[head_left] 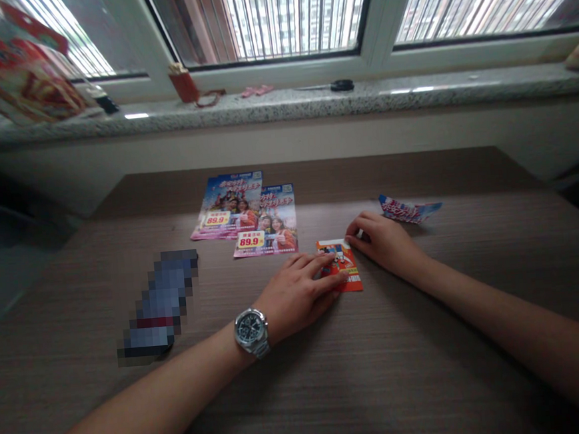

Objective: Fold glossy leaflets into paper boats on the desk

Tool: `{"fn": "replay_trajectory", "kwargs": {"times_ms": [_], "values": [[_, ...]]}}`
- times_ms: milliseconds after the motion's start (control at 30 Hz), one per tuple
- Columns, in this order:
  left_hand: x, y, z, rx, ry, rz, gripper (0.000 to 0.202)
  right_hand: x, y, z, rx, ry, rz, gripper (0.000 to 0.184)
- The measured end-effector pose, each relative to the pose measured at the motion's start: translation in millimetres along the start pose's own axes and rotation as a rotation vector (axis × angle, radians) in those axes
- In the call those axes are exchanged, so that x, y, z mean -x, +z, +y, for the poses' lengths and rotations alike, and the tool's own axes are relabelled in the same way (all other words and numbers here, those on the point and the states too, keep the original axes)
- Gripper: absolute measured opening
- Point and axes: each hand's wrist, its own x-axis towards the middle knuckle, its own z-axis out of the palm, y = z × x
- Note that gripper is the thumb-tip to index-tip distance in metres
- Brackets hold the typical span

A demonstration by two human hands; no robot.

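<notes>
A small orange-red leaflet [353, 283] with colourful print and a white strip along its far edge lies on the table. My left hand [298, 290], with a metal watch [251, 332] at the wrist, rests on it with fingers stretched out, covering its left part. At the leaflet's far right corner, the thumb and curled fingers of my right hand [377, 240] are closed on the edge. Just beyond that hand sits a folded paper boat [409, 211] in blue and pink print.
Several overlapping blue-and-pink flyers [228, 205] lie at the back left of the wooden table [432, 379]. A pixelated phone-like slab [160, 304] is nearer on the left. Black-handled scissors [342, 85], a brown case [183, 85] and a red food bag [12, 78] are on the windowsill.
</notes>
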Motion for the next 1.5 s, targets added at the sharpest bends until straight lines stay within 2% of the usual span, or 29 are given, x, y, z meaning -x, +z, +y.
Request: {"fn": "replay_trajectory", "kwargs": {"times_ms": [367,633,1200,1500], "values": [[0,0.5,0,-0.010,0.004,0.010,0.032,5,-1,-1,-0.016,-0.004,0.026,0.008],[0,0.1,1,-0.017,-0.009,-0.010,0.033,4,-3,1,-0.064,-0.012,-0.016,0.007],[1,1.9,-1,-0.014,-0.013,-0.030,0.034,60,-14,-25,-0.160,-0.117,-0.131,0.004],[1,3.2,-2,-0.018,-0.009,-0.025,0.035,66,-20,-25,-0.193,-0.127,-0.159,0.004]]}}
